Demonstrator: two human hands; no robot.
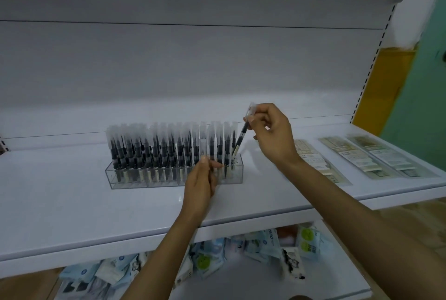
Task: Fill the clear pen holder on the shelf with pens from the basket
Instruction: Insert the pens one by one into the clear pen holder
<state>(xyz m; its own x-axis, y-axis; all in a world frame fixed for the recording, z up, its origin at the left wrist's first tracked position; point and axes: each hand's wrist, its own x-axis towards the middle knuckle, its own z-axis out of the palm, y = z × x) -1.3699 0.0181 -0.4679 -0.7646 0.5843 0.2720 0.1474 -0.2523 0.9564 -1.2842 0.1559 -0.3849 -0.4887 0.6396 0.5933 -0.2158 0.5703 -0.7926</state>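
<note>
Packets (265,246): lower shelf, below clear pen holder (135,185). Holder: nearly full, gaps at right end. Right hand (271,132): pinching tilted pen (241,136), tip entering rightmost slot; next, straighten and lower. Left hand (201,179): pinching spare pen (203,149) at holder front.
</note>
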